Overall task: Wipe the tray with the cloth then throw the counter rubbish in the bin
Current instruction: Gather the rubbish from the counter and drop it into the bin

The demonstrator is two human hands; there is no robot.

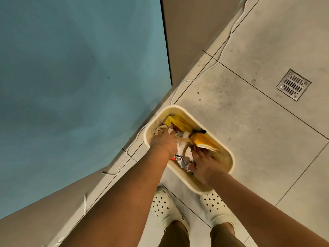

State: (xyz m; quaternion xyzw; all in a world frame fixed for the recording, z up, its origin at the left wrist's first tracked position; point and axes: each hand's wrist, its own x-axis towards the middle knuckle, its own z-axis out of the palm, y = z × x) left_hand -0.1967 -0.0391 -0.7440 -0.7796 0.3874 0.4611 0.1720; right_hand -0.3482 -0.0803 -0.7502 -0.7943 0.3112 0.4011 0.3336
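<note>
— Down on the floor by the two white shoes (pixel 165 209), what is that?

— It is the cream bin (pixel 229 157). It sits next to the blue cupboard (pixel 80 77), which is at nine o'clock from it. The rubbish (pixel 183 148) is already inside it.

— What are the hands doing?

— Both are in the bin. The left hand (pixel 164 141) lies on top of white paper at the nine o'clock side, fingers bent over it. I cannot tell if it grips or just pushes. The right hand (pixel 204 163) is at five o'clock, its fingers touching a silver foil wrapper (pixel 181 162) and the edge of a yellow packet (pixel 204 141).

— How will that stuff feel?

— Light and soft, I think. The paper squashes, the foil crinkles, the packet bends. Grab a bunch from the top and it should not slip or break.

— Where is the cloth or the tray?

— I do not see them.
</note>
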